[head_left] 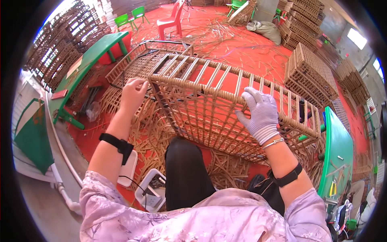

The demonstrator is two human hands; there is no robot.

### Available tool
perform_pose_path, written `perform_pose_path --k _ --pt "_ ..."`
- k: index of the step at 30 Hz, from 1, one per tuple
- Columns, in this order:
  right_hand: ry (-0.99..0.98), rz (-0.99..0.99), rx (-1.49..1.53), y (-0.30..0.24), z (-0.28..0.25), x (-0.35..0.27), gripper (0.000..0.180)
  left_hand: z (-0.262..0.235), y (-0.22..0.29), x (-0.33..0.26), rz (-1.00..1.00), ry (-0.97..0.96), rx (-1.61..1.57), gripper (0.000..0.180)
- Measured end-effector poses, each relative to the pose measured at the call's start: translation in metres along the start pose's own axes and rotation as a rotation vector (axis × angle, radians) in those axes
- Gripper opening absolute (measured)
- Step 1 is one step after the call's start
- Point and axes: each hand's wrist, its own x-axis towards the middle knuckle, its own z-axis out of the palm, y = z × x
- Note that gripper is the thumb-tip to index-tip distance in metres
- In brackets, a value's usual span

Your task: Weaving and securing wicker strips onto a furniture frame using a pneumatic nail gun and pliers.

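Observation:
A brown woven wicker frame with a wrapped rim (219,93) and an open lattice side lies tilted across my knees, its slatted face upward. At its upper left corner, my bare left hand (135,90) is closed, the fingers curled into a pinch; what they hold, if anything, is too small to make out. My right hand (261,112), in a pale striped knit glove, lies at the rim right of the middle. Its fingers and thumb are apart and slightly bent, the fingertips seeming to touch the rim. My black-clad knee (185,173) stands below the lattice.
Another wicker frame (141,66) lies behind on the red floor amid loose strips (153,149). Green tables stand left (90,56) and right (336,149). A white plastic basket (151,189) is by my left leg. Stacked wicker pieces (310,74) and a red chair (171,22) stand farther off.

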Motion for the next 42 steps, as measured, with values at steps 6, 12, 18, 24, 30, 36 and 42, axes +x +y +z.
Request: perform_pose_path --k 6,12,18,24,30,36,42 --pt "0.015 0.0 0.01 -0.001 -0.001 0.001 0.048 0.018 -0.009 0.003 -0.013 0.129 0.098 0.022" --pt "0.007 0.014 0.003 0.003 0.001 0.0 0.049 0.006 -0.018 0.014 -0.021 -0.18 0.063 0.03" --pt "0.005 0.031 0.0 0.004 0.004 -0.002 0.05 -0.007 0.021 0.02 -0.348 -0.25 -0.276 0.027" --pt "0.007 0.03 0.019 0.002 0.001 -0.001 0.05 -0.001 0.011 0.022 -0.405 -0.316 -0.244 0.031" --pt "0.0 0.028 -0.011 0.004 0.003 -0.004 0.051 -0.015 0.033 0.032 -0.228 -0.453 0.202 0.03" --pt "-0.01 0.016 0.008 0.002 0.004 -0.002 0.046 -0.015 0.052 0.014 -0.064 -0.321 0.169 0.031" --pt "-0.03 0.022 -0.021 0.0 0.005 -0.002 0.042 -0.004 0.09 -0.025 0.079 -0.132 0.144 0.029"
